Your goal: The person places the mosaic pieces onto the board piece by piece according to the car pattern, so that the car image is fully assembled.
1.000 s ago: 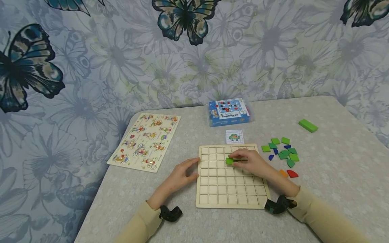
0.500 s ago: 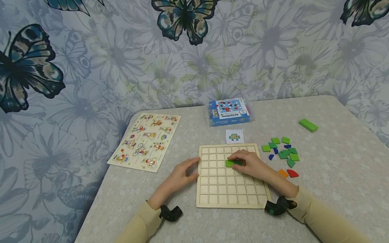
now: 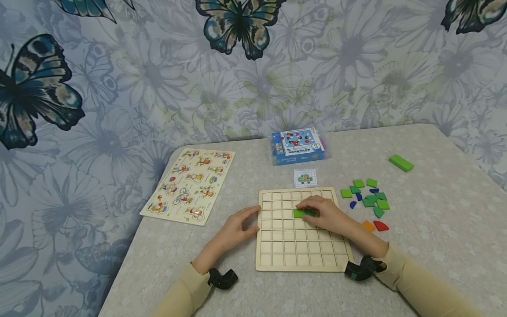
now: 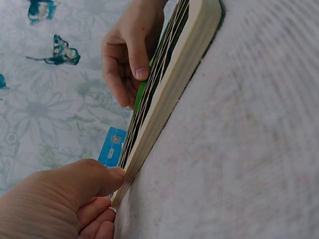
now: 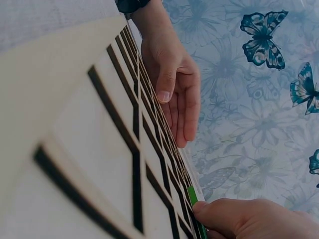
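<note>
My right hand reaches over the gridded wooden board, its thumb and fingertips pinching a bright green square tile down at the grid. Another green piece shows right beside that tile, partly hidden under the fingers. In the right wrist view the thumb presses at the edge of a green tile on the board. My left hand rests at the board's left edge, thumb and fingers spread and touching the rim. In the left wrist view the left thumb lies against the board's side.
A small picture card lies behind the board, and a blue box stands farther back. Loose green and blue pieces, an orange piece and a red piece lie right. A green block and an illustrated board lie farther out.
My right hand has lowered the green square tile slightly onto the grid, and a second green piece has come into sight beside it. My left hand has stayed at the board's edge.
</note>
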A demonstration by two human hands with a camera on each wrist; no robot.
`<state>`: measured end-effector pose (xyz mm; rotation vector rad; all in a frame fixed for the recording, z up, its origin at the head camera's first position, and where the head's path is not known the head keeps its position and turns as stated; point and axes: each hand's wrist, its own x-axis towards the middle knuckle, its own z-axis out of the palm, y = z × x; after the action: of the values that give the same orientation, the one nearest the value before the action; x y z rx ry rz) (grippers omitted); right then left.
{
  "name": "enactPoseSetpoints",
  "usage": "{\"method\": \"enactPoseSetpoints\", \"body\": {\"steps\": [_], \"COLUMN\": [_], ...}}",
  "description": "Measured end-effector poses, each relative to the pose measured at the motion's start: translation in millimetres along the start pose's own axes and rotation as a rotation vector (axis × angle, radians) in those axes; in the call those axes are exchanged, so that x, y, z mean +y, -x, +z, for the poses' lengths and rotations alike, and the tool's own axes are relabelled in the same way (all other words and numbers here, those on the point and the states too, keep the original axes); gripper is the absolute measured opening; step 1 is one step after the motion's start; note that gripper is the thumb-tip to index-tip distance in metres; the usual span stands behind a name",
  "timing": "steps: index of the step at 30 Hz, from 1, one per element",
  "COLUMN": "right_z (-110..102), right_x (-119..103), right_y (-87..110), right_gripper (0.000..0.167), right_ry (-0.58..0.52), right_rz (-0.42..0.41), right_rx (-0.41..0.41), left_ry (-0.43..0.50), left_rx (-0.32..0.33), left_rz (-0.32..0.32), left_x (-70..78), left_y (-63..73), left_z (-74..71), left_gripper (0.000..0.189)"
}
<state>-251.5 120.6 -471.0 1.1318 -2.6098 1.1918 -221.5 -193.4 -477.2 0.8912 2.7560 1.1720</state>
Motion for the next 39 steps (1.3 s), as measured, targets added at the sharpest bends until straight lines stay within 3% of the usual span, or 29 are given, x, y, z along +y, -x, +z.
{"method": "enactPoseSetpoints", "body": {"steps": [17, 20, 24, 28, 31, 39], "right_z": [0, -1, -6, -21, -41, -103], "right_x": [-1, -1, -6, -19, -27, -1], "right_y": [-0.2, -0.8, -3.7, -4.0, -0.1, 36.1], "right_gripper": [0.029, 0.029, 0.028, 0.027, 0.028, 0.032], "right_ry": [-0.092, -0.152, -0.318, -0.458, -0.475, -0.321], "right_rz": [0.053, 0.076, 0.11, 0.124, 0.151, 0.274], "right_rx": [0.007, 0.024, 0.045, 0.027, 0.034, 0.188], "left_ry": [0.005, 0.003, -0.006, -0.009, -0.003, 0.001], "left_rx": [0.002, 0.0, -0.006, -0.01, -0.007, -0.002], "left_rz": [-0.017, -0.015, -0.02, -0.024, -0.017, -0.018], "left_x": [2.2, 1.9, 1.1, 0.9, 0.7, 1.4], "left_y": [0.1, 0.3, 0.9, 1.0, 0.2, -0.1], "left_z": [-0.4, -0.3, -1.1, -2.1, -2.7, -0.9], "left_gripper": [0.058, 0.058, 0.058, 0.058, 0.058, 0.057]}}
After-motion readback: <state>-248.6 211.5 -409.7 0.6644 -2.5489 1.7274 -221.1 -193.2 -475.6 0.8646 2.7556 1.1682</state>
